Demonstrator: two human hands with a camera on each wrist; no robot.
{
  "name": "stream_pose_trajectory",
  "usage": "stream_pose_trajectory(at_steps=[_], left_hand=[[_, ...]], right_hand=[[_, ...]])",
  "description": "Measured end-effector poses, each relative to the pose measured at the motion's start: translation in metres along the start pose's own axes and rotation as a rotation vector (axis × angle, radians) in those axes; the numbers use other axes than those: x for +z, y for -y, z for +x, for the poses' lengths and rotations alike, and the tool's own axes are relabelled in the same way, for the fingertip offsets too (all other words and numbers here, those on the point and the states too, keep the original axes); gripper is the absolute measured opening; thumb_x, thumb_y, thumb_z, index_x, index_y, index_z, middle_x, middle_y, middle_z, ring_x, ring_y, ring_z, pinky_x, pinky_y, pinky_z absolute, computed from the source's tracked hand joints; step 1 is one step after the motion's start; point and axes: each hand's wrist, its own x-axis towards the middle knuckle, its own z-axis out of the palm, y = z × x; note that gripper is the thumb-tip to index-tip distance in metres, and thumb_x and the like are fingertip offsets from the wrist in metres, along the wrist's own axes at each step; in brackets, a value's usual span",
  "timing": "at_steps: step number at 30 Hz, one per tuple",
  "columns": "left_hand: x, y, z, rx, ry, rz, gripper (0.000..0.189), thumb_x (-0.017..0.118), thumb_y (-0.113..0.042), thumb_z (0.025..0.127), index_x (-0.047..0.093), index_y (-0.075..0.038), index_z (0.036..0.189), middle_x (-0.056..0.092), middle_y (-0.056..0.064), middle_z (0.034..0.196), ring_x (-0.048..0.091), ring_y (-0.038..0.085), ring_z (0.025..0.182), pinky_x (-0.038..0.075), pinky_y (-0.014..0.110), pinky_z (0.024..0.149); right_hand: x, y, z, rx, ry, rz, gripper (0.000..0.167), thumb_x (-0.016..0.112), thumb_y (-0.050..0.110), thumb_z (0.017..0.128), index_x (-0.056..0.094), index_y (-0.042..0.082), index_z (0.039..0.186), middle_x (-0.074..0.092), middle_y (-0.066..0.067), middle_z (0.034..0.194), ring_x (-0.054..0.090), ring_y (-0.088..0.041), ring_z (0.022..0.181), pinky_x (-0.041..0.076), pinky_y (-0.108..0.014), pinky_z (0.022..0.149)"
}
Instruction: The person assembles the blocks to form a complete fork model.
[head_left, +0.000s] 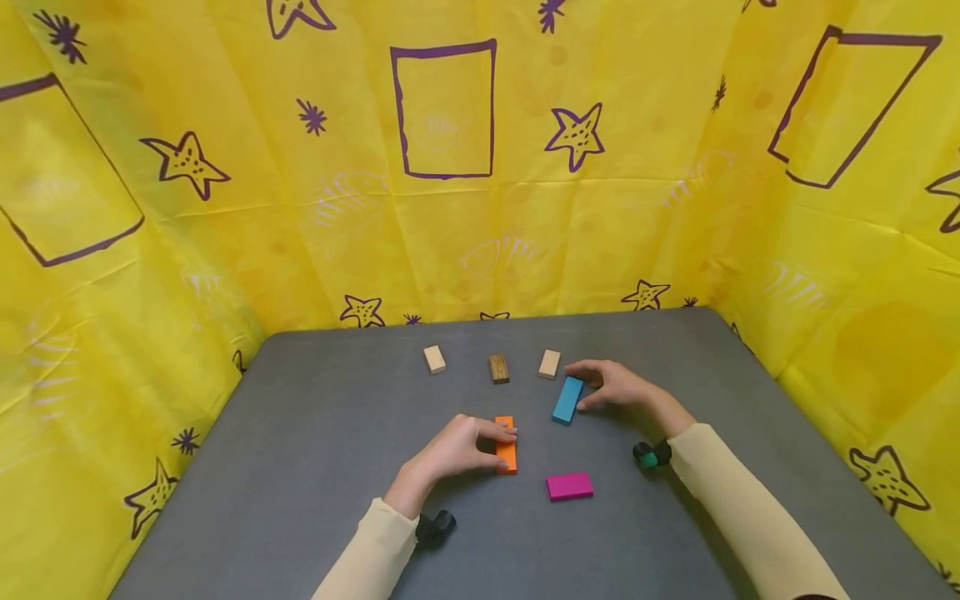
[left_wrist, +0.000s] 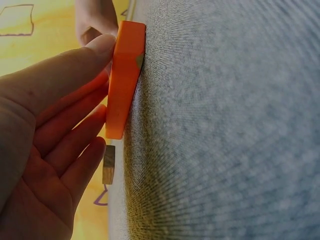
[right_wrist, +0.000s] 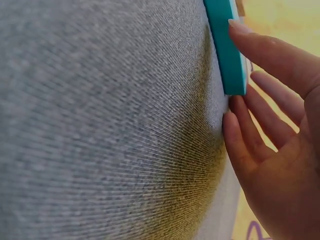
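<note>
My left hand (head_left: pixel 457 446) is at an orange block (head_left: pixel 507 457), its fingers reaching across the top and the thumb near the close end. In the left wrist view the thumb tip meets the orange block (left_wrist: pixel 125 80), with the other fingers behind it. My right hand (head_left: pixel 618 385) is around the right side of a blue block (head_left: pixel 567 401), index finger at the far end and thumb by the side. The right wrist view has the thumb overlapping the blue block (right_wrist: pixel 227 55) and the other fingers loosely bent. Both blocks lie on the grey table (head_left: pixel 300 467).
A magenta block (head_left: pixel 570 487) lies between the forearms, nearer me. Farther back are a pale wooden block (head_left: pixel 434 359), a brown wooden block (head_left: pixel 498 368) and another pale block (head_left: pixel 549 364). Yellow patterned cloth (head_left: pixel 450 250) encloses the table's back and sides.
</note>
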Motion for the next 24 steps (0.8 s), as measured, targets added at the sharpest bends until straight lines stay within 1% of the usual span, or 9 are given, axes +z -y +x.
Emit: stream_pose_trajectory(at_steps=[5,8,11,17,24], left_hand=[[-0.0012,0.0007,-0.0001,0.011,0.003,-0.008,0.043,0.078,-0.033,0.077,0.068,-0.022,0.119,0.066,-0.015,0.116,0.059,0.005,0.113,0.047,0.027,0.097],[-0.0017,0.0005,-0.0005,0.003,0.009,-0.013,0.043,0.078,-0.033,0.078,0.068,-0.023,0.119,0.066,-0.016,0.116,0.059,0.005,0.113,0.047,0.027,0.098],[-0.002,0.0,-0.0008,-0.005,0.015,-0.013,0.044,0.078,-0.033,0.078,0.068,-0.023,0.119,0.066,-0.016,0.117,0.058,0.005,0.113,0.047,0.028,0.098],[-0.0019,-0.0006,-0.001,-0.003,0.016,-0.001,0.043,0.077,-0.033,0.078,0.068,-0.023,0.12,0.065,-0.016,0.117,0.058,0.005,0.113,0.047,0.028,0.098],[-0.001,0.0014,-0.0006,0.009,0.007,0.003,0.042,0.077,-0.034,0.078,0.068,-0.024,0.119,0.066,-0.016,0.116,0.059,0.005,0.112,0.048,0.028,0.097]], right_hand=[[-0.0022,0.0013,0.0044,0.017,0.009,0.016,0.062,0.076,0.016,0.08,0.05,0.0,0.134,0.053,-0.02,0.134,0.049,-0.036,0.123,0.042,-0.051,0.1],[-0.0027,0.0017,0.0067,0.023,0.014,0.012,0.058,0.075,0.014,0.08,0.053,0.0,0.132,0.056,-0.019,0.132,0.051,-0.036,0.121,0.044,-0.05,0.099],[-0.0029,0.0003,0.0079,0.024,0.016,-0.006,0.055,0.075,0.014,0.08,0.055,0.001,0.13,0.057,-0.017,0.129,0.053,-0.035,0.118,0.046,-0.049,0.097],[-0.0034,-0.003,0.0092,0.027,0.027,-0.033,0.048,0.075,0.015,0.081,0.06,0.007,0.126,0.059,-0.014,0.126,0.057,-0.031,0.113,0.048,-0.047,0.095],[-0.0047,-0.0055,0.0084,-0.006,-0.007,-0.054,0.042,0.077,0.013,0.078,0.065,0.007,0.118,0.066,-0.011,0.115,0.061,-0.025,0.1,0.052,-0.043,0.089]])
